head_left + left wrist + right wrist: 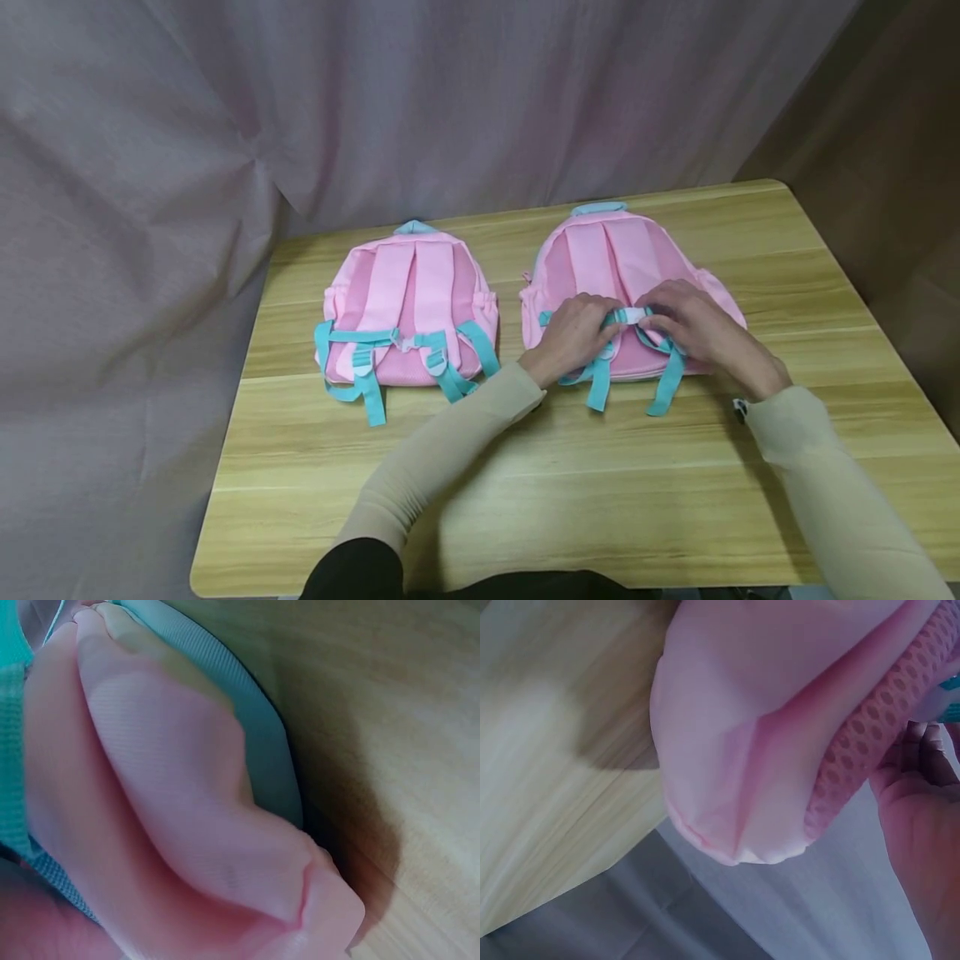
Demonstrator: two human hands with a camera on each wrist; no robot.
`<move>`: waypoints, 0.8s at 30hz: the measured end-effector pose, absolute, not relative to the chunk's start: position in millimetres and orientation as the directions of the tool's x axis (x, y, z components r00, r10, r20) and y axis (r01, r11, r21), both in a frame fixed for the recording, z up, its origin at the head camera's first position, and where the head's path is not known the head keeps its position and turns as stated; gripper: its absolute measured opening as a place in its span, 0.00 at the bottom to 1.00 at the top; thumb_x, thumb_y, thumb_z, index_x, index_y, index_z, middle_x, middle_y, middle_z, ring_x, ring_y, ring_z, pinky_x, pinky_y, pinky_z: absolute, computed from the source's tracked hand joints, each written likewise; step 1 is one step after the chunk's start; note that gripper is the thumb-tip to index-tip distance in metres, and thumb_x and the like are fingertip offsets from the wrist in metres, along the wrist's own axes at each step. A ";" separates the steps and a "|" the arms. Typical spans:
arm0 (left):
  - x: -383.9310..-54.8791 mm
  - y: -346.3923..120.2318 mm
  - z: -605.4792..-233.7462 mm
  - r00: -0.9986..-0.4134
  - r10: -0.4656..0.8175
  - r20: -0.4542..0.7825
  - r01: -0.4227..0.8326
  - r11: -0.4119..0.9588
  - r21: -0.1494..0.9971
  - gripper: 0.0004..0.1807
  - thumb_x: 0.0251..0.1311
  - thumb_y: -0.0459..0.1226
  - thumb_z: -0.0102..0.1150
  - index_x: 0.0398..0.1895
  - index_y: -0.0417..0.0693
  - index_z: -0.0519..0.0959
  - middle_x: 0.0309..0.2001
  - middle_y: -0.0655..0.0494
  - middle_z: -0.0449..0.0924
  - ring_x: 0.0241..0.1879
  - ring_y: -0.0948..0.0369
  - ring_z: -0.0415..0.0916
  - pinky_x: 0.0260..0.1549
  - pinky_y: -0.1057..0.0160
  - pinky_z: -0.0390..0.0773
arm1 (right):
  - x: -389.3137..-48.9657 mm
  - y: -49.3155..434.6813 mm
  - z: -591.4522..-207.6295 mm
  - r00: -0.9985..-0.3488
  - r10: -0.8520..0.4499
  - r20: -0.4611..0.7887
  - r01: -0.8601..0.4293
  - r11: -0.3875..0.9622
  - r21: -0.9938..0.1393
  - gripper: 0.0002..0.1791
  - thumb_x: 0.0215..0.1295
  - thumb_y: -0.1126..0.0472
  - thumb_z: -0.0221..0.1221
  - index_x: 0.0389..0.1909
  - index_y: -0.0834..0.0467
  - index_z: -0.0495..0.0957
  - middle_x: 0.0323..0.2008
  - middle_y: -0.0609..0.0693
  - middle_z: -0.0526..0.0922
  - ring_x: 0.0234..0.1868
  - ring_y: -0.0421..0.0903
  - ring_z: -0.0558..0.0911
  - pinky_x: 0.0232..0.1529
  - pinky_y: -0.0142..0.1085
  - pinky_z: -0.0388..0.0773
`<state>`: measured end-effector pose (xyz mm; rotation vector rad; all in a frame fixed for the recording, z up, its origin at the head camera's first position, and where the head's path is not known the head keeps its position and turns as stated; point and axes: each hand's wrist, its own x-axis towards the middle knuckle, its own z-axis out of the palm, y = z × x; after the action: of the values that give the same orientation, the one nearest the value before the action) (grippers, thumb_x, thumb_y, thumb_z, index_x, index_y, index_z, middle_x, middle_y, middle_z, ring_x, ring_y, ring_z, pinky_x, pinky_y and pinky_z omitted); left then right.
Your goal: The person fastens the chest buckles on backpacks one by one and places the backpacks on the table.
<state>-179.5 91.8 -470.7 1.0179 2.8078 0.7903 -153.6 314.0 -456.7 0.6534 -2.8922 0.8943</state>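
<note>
A pink backpack (558,267) lies on the table with its shoulder straps facing up. Across its lower part runs a teal buckle strap (617,317) with a white buckle (634,315). My left hand (573,335) pinches this strap left of the buckle. From the other side, my right hand (693,323) grips the strap at the buckle's right end; its curled fingers (919,761) show beside the pink mesh in the right wrist view. The left wrist view shows the bag's pink side (165,750) and part of the left hand at the lower left corner.
To the left lies a second pink backpack (386,283), also straps up, its teal strap joined across by a pale buckle (406,343). Loose teal strap ends (666,387) hang toward the front of the wooden table (570,492). A grey curtain (450,108) hangs behind.
</note>
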 end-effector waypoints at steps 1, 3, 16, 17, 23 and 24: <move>-179.4 91.6 -470.8 -0.779 0.614 0.125 0.591 0.653 0.474 0.16 0.78 0.46 0.65 0.59 0.49 0.89 0.48 0.58 0.93 0.49 0.61 0.86 0.54 0.64 0.82 | -153.5 313.8 -456.3 -0.910 -0.383 0.160 -0.407 0.747 -0.526 0.09 0.69 0.69 0.71 0.48 0.64 0.87 0.45 0.59 0.87 0.51 0.56 0.81 0.56 0.37 0.69; -179.0 91.0 -470.6 -0.773 0.620 0.131 0.603 0.656 0.454 0.16 0.78 0.45 0.64 0.60 0.49 0.88 0.49 0.58 0.93 0.49 0.61 0.87 0.54 0.64 0.83 | -153.3 313.6 -455.8 -0.909 -0.385 0.159 -0.409 0.750 -0.519 0.10 0.68 0.69 0.71 0.48 0.63 0.88 0.45 0.58 0.87 0.51 0.55 0.80 0.55 0.35 0.69; -180.2 84.7 -470.3 -0.749 0.648 0.140 0.653 0.685 0.324 0.20 0.80 0.49 0.61 0.65 0.52 0.86 0.55 0.57 0.92 0.54 0.59 0.88 0.53 0.60 0.85 | -151.5 311.6 -456.1 -0.912 -0.376 0.162 -0.406 0.786 -0.466 0.14 0.64 0.65 0.76 0.50 0.62 0.88 0.43 0.57 0.88 0.47 0.53 0.80 0.50 0.39 0.72; -180.4 84.2 -470.7 -0.745 0.651 0.142 0.657 0.682 0.321 0.20 0.80 0.50 0.60 0.65 0.51 0.86 0.55 0.57 0.92 0.54 0.59 0.88 0.53 0.60 0.85 | -151.3 311.1 -455.8 -0.915 -0.372 0.159 -0.402 0.788 -0.466 0.16 0.64 0.65 0.77 0.51 0.62 0.88 0.43 0.57 0.88 0.47 0.53 0.80 0.50 0.39 0.72; -179.7 81.3 -467.9 -0.726 0.670 0.157 0.681 0.667 0.304 0.22 0.81 0.51 0.59 0.66 0.49 0.86 0.57 0.55 0.92 0.55 0.58 0.87 0.56 0.60 0.86 | -147.6 304.0 -447.9 -0.933 -0.338 0.121 -0.353 0.801 -0.483 0.28 0.62 0.61 0.79 0.62 0.65 0.84 0.52 0.64 0.88 0.55 0.60 0.81 0.60 0.56 0.78; -179.5 80.6 -466.5 -0.724 0.671 0.160 0.683 0.667 0.297 0.22 0.81 0.51 0.59 0.66 0.49 0.86 0.57 0.55 0.92 0.55 0.59 0.87 0.56 0.61 0.85 | -146.9 302.1 -445.7 -0.935 -0.334 0.119 -0.348 0.803 -0.484 0.30 0.63 0.60 0.78 0.64 0.66 0.83 0.54 0.65 0.87 0.57 0.62 0.81 0.61 0.60 0.78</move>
<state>-179.5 80.6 -466.5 1.1787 2.9017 0.5409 -146.9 302.1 -445.7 0.5592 -2.9565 0.8022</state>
